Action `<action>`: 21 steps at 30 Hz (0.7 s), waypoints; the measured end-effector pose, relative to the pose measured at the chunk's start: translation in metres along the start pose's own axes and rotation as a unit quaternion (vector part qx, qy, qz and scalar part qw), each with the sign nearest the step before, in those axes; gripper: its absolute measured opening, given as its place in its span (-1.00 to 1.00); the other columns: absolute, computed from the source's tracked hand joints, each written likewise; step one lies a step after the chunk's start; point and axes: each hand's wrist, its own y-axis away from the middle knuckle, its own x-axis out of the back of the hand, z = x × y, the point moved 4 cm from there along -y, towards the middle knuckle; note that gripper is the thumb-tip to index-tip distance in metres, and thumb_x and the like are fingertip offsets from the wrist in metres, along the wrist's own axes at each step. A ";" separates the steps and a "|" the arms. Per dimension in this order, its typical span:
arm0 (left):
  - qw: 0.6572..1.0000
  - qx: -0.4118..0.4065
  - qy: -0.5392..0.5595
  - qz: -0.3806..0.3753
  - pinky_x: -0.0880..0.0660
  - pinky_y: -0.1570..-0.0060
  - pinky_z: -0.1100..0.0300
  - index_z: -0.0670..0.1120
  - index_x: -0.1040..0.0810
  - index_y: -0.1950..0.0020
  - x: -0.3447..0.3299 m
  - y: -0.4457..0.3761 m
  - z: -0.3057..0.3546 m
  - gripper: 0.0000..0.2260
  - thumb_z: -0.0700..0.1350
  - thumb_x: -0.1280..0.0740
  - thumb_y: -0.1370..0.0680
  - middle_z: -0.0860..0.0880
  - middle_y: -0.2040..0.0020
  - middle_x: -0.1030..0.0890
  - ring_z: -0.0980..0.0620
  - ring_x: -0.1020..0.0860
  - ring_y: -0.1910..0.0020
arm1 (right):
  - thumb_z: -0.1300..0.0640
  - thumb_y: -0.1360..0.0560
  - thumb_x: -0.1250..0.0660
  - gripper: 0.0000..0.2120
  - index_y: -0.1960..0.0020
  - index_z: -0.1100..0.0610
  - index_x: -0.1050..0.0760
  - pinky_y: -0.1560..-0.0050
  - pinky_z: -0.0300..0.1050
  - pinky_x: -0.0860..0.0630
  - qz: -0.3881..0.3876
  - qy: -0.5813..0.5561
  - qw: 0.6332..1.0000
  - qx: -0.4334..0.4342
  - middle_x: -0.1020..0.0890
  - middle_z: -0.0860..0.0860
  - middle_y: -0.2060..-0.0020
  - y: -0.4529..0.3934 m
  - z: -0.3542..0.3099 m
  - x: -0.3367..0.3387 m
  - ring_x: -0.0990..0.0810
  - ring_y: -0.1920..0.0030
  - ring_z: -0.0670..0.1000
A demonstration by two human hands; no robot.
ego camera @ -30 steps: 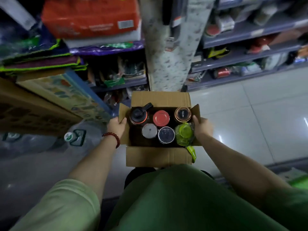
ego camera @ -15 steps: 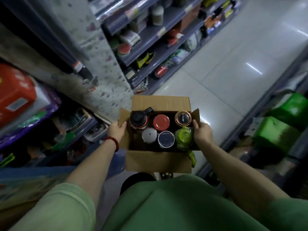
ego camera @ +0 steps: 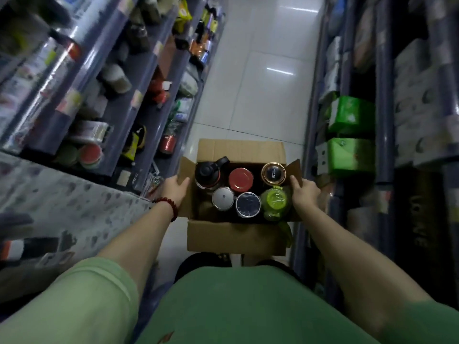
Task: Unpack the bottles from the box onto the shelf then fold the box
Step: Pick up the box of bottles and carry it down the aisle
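View swung down the aisle; box (ego camera: 236,240) holds six bottles (ego camera: 240,179).

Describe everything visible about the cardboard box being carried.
The cardboard box is plain brown corrugated card, open at the top with all four flaps folded outward. It is held level in front of the person's body, above the tiled aisle floor. The left hand grips its left side flap and the right hand grips its right one. Six bottles stand upright inside in two rows, only their lids showing.
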 end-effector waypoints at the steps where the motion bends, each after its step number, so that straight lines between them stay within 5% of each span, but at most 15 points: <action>1: 1.000 -0.004 -0.003 -0.009 -0.50 -0.04 0.04 -0.17 -0.56 -0.10 -0.003 -0.009 0.010 -0.76 -0.04 -0.25 -0.58 -0.14 0.04 -0.61 -0.13 -0.58 0.02 | -0.04 -0.60 -0.21 -0.61 -0.06 0.27 -0.59 0.14 -0.11 -0.36 0.007 0.006 1.000 -0.002 -0.63 0.21 0.08 -0.006 -0.005 0.004 -0.51 0.14 0.11; 9: 0.998 -0.022 -0.037 -0.041 -0.48 -0.14 0.02 -0.19 -0.56 -0.20 -0.035 -0.086 0.094 -0.71 -0.05 -0.25 -0.58 -0.18 -0.10 -0.62 -0.18 -0.56 -0.11 | -0.08 -0.60 -0.19 -0.61 -0.07 0.23 -0.59 0.14 -0.12 -0.36 0.028 0.025 0.999 -0.031 -0.64 0.21 0.03 -0.085 -0.042 0.022 -0.59 0.01 0.21; 15: 0.999 0.008 -0.033 -0.031 -0.51 -0.13 -0.08 -0.20 -0.57 -0.13 -0.057 -0.137 0.154 -0.73 -0.04 -0.25 -0.58 -0.21 -0.03 -0.64 -0.20 -0.59 -0.04 | -0.09 -0.58 -0.21 -0.58 -0.03 0.26 -0.60 0.18 -0.12 -0.34 0.012 0.022 0.999 -0.036 -0.64 0.24 0.06 -0.168 -0.085 0.035 -0.56 0.12 0.17; 21: 0.999 0.007 -0.026 -0.028 -0.54 -0.10 -0.13 -0.14 -0.59 -0.12 -0.073 -0.189 0.214 -0.71 0.03 -0.26 -0.56 -0.17 -0.01 -0.66 -0.18 -0.61 0.00 | -0.07 -0.58 -0.22 -0.59 -0.07 0.27 -0.61 0.17 -0.13 -0.32 0.004 0.002 1.000 -0.020 -0.65 0.26 0.04 -0.240 -0.135 0.056 -0.60 0.01 0.23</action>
